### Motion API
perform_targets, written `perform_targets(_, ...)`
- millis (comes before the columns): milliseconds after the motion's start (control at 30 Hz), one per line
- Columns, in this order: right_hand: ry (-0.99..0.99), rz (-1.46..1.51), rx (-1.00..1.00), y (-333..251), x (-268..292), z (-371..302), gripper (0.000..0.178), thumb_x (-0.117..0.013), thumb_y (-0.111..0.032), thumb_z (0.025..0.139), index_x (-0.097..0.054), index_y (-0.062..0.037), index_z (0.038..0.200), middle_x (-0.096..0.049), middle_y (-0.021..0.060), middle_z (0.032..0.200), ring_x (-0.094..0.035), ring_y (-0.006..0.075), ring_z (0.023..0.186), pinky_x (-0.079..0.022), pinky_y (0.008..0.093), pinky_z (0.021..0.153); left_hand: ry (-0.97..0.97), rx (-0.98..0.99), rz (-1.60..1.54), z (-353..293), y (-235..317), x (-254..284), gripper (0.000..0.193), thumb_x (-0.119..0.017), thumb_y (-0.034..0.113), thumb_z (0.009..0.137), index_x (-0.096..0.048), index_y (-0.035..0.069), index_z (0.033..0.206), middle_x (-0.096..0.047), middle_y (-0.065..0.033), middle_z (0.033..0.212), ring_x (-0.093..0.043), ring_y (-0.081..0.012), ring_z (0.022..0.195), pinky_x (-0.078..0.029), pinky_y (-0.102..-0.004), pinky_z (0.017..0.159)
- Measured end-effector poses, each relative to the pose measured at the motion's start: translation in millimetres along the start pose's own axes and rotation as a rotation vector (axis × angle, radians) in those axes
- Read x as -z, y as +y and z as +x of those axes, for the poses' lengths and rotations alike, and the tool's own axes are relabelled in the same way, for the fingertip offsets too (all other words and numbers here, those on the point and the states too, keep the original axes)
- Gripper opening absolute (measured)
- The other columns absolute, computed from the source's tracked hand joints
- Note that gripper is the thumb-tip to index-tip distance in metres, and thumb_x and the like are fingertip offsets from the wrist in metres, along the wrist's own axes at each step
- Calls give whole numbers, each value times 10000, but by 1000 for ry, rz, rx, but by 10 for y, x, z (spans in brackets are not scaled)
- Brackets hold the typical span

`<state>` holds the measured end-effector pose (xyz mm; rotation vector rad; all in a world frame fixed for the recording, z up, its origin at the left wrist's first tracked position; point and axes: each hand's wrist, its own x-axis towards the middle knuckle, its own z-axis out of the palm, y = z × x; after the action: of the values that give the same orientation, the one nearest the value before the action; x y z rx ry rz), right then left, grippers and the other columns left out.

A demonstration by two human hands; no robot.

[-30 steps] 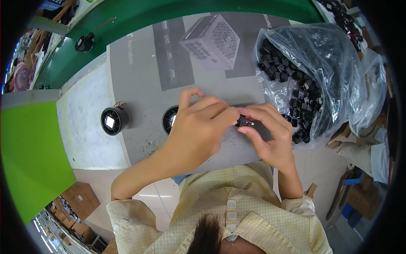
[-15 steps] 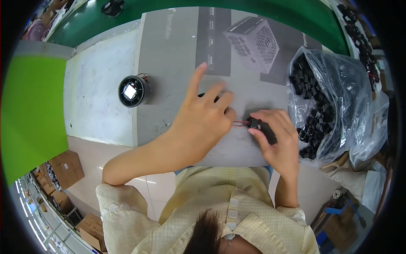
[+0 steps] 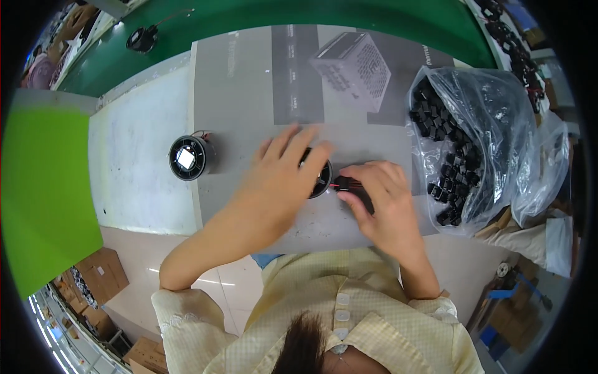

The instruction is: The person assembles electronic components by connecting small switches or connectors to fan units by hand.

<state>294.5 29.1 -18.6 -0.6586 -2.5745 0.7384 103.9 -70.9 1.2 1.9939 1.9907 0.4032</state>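
Observation:
My left hand lies over a round black fan, its fingers stretched, slightly apart and blurred by motion. It hides much of the fan; I cannot see whether the fingers touch it. Close by on the right, my right hand pinches a small black clip-like block between thumb and fingers. Red and dark wires run through the block toward the fan's right edge. Another round black fan with a white square at its centre sits to the left, its wires behind it.
A printed grey cardboard sheet covers the worktop. To the right, a clear plastic bag holds many small black blocks. A further black fan lies on the green surface beyond. A green panel stands at left.
My left hand's raised index finger has come down beside the others, over the fan. My right hand has brought the black block left, closer to the fan. The whole view has shifted slightly.

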Motion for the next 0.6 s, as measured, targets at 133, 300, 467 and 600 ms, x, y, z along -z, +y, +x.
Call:
perform_targets(133, 41, 110, 29, -47, -52, 25, 347, -807, -66, 744, -666, -36, 1060, -697, 85, 985, -633, 300, 948, -470, 405, 885, -108, 60, -120, -19, 8, 141, 763, -798, -1, 656, -490, 114, 1345, -579, -113, 1335, -599, -368, 1169, -530, -394, 921)
perform_targets(300, 125, 198, 103, -6, 116, 51, 277, -783, -62, 762, -672, -26, 1013, -685, 105, 959, -635, 303, 888, -496, 393, 811, -34, 87, -302, -9, 26, 229, 692, -914, 172, 635, -597, 95, 1245, -704, -116, 1073, -694, -348, 925, -575, -368, 781)
perform_targets(467, 312, 371, 174, -32, 306, 17, 275, -832, -3, 685, -726, -9, 938, -708, 123, 958, -659, 274, 811, -534, 354, 709, -30, 117, -688, 49, 165, 308, 654, -955, 273, 619, -633, 67, 1150, -723, -92, 907, -732, -209, 761, -579, -295, 700)
perform_targets(600, 472, 572, 167, -13, 475, -53, 296, -836, 40, 675, -748, -16, 953, -716, 124, 967, -659, 239, 793, -527, 317, 686, -40, 117, -882, 188, 376, 388, 712, -973, 226, 603, -634, 52, 1204, -723, -42, 947, -709, -133, 825, -598, -289, 718)
